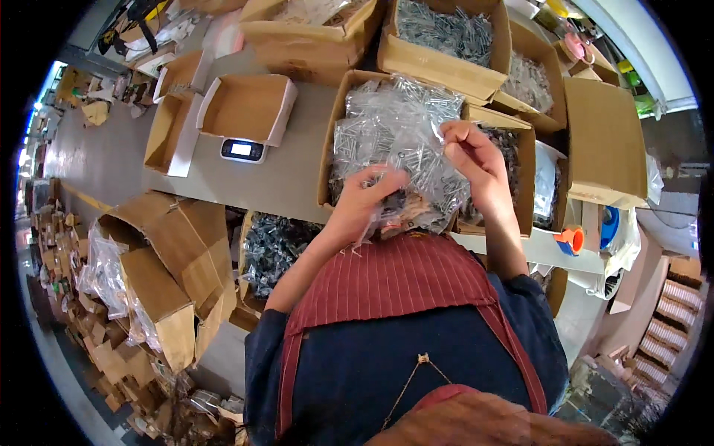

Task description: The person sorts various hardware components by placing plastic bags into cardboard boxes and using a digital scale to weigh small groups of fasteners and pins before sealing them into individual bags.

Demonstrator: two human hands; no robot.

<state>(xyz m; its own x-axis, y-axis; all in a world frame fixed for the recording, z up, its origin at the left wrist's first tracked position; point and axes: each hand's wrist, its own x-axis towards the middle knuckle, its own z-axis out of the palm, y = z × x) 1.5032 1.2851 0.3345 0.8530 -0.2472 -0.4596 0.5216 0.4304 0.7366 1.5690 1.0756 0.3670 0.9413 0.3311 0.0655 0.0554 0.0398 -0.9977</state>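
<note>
Both hands are over a cardboard box [332, 141] heaped with clear plastic bags of small metal screws [387, 119]. My left hand [366, 197] pinches a clear bag of screws [416, 189] at its lower edge. The same bag's upper edge is held between the fingers of my right hand [470, 160]. The bag hangs between the two hands just above the heap. A red striped apron [394, 282] over dark blue clothing fills the lower middle.
A small digital scale [242, 150] with an empty open carton [249, 108] on it stands to the left. More boxes of bagged screws [446, 33] line the back. An orange tape dispenser [571, 239] lies right. Open cartons [167, 260] crowd the floor at left.
</note>
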